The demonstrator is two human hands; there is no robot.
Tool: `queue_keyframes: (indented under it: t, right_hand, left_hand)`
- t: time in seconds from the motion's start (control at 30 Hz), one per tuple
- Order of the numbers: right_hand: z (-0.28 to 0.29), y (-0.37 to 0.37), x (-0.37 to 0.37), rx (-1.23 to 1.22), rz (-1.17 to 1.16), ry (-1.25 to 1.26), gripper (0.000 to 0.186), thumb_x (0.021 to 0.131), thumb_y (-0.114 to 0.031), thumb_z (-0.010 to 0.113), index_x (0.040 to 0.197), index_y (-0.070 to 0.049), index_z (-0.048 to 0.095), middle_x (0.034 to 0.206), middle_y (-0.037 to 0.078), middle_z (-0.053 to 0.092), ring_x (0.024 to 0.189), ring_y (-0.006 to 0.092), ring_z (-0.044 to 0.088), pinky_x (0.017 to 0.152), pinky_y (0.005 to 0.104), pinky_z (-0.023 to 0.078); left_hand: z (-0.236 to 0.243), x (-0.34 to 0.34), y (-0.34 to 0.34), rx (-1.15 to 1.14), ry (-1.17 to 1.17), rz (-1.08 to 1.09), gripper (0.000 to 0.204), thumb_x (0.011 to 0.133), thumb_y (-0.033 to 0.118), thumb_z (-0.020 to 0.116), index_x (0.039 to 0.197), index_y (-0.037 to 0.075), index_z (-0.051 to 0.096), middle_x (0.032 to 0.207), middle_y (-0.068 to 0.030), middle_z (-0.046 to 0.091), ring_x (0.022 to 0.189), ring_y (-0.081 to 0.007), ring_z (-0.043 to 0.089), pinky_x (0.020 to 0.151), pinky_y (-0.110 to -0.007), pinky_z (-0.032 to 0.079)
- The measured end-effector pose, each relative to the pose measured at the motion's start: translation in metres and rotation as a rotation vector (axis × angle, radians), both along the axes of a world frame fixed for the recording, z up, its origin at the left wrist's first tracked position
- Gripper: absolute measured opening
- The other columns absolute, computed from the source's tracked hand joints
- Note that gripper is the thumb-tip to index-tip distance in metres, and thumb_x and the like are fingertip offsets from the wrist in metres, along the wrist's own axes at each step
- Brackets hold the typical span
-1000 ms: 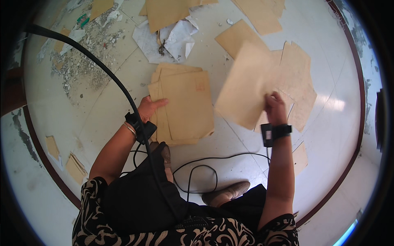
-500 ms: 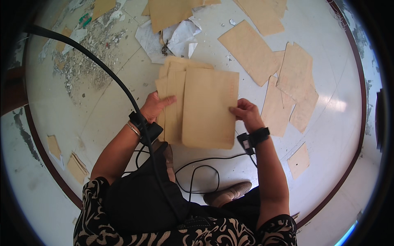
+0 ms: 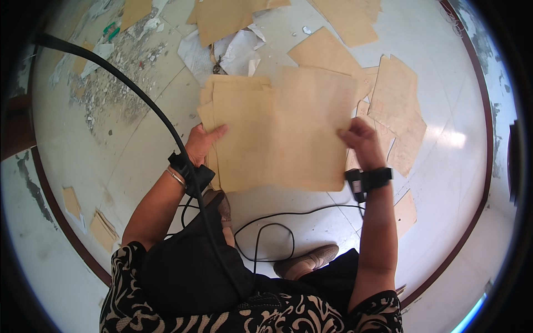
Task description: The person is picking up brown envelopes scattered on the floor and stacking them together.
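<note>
My left hand (image 3: 204, 143) grips a stack of brown paper envelopes (image 3: 239, 133) by its left edge, thumb on top and the other fingers hidden below. By its right edge, my right hand (image 3: 362, 140) pinches a single brown envelope (image 3: 316, 130), which is blurred by motion. That envelope sits to the right of the stack, and its left side meets or overlaps the stack's right side. Both are held above the floor in front of me. Beyond my right hand lie several loose envelopes (image 3: 395, 91), spread flat and partly overlapping.
Crumpled white papers (image 3: 240, 51) and more envelopes (image 3: 222, 19) lie at the far side. Grey rubble (image 3: 125, 83) covers the floor at far left. A black cable (image 3: 130, 83) crosses over my left forearm, and another cable (image 3: 294, 238) loops near my shoes (image 3: 307, 261).
My right hand has moved right with one envelope, drawing it off the top of the stack. My left hand still holds the stack, shifted slightly left.
</note>
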State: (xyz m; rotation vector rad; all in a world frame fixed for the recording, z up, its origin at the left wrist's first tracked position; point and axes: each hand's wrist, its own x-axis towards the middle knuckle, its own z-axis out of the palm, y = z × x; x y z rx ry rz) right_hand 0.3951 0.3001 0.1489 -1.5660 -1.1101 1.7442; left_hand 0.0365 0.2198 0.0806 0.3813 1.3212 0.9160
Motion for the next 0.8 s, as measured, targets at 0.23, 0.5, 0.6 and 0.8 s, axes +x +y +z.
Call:
queue_keyframes:
  t: [0.23, 0.5, 0.6, 0.8]
  right_hand:
    - [-0.076, -0.061, -0.073, 0.037, 0.266, -0.223, 0.014, 0.079, -0.010, 0.065, 0.079, -0.001, 0.055, 0.068, 0.002, 0.057, 0.063, 0.0089, 0.052, 0.054, 0.0251, 0.044]
    - [-0.078, -0.029, -0.036, 0.465, -0.086, -0.790, 0.043, 0.065, -0.009, 0.075, 0.102, -0.004, 0.054, 0.101, 0.014, 0.053, 0.089, 0.0264, 0.056, 0.073, 0.0359, 0.048]
    - [-0.083, -0.026, -0.005, 0.486, -0.041, -1.215, 0.059, 0.062, -0.011, 0.077, 0.113, -0.006, 0.047, 0.111, 0.012, 0.051, 0.105, 0.0300, 0.049, 0.083, 0.0387, 0.045]
    - [-0.087, -0.022, -0.003, 0.082, -0.065, -0.999, 0.063, 0.059, -0.012, 0.078, 0.113, -0.005, 0.047, 0.105, 0.013, 0.054, 0.100, 0.0288, 0.052, 0.081, 0.0392, 0.046]
  left_hand:
    - [-0.003, 0.005, -0.013, -0.046, 0.014, -0.120, 0.042, 0.079, 0.016, 0.071, 0.115, 0.000, 0.054, 0.105, -0.0068, 0.062, 0.090, -0.0151, 0.060, 0.079, -0.029, 0.049]
    - [0.001, -0.004, -0.020, -0.058, 0.000, -0.071, 0.041, 0.077, 0.001, 0.066, 0.116, -0.002, 0.051, 0.106, -0.0131, 0.061, 0.090, -0.0223, 0.063, 0.077, -0.035, 0.053]
    - [0.000, 0.000, -0.019, -0.060, -0.003, -0.068, 0.043, 0.077, 0.000, 0.066, 0.117, -0.002, 0.050, 0.106, -0.0131, 0.061, 0.090, -0.0225, 0.063, 0.077, -0.035, 0.053]
    - [-0.010, -0.003, -0.024, -0.030, 0.003, -0.064, 0.043, 0.078, -0.001, 0.065, 0.118, -0.002, 0.050, 0.107, -0.0132, 0.061, 0.090, -0.0228, 0.063, 0.078, -0.036, 0.053]
